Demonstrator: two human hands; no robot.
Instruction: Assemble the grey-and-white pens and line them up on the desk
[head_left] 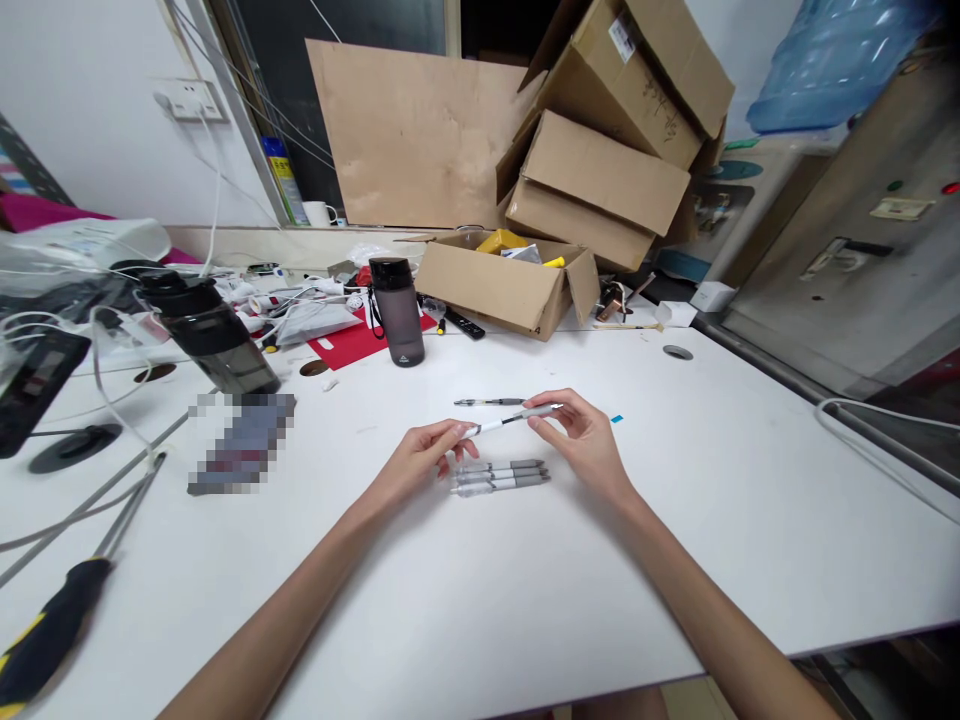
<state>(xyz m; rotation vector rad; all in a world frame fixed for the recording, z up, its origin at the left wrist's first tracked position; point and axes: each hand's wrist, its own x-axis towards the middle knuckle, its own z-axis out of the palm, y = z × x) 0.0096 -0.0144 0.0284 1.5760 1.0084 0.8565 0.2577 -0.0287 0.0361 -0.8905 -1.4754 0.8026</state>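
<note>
Between my two hands is a white and grey pen point(495, 424), held just above the table. My left hand point(420, 458) pinches its white end. The grey end is pinched by the fingers of my right hand point(585, 438). A thin dark stretch shows between the white and grey parts; whether they are joined I cannot tell. Below it several similar pens point(510, 480) lie side by side on the white table point(480, 580). Behind the held pen lies another pen point(487, 402), its right end close to my right fingers.
A grey bottle point(401, 315) and an open cardboard box point(491, 285) stand at the back. To the left are a tilted black bottle point(214, 335), a blurred-out flat object point(244, 445), cables and a screwdriver point(56, 625). A small blue scrap point(617, 419) lies beyond my right hand.
</note>
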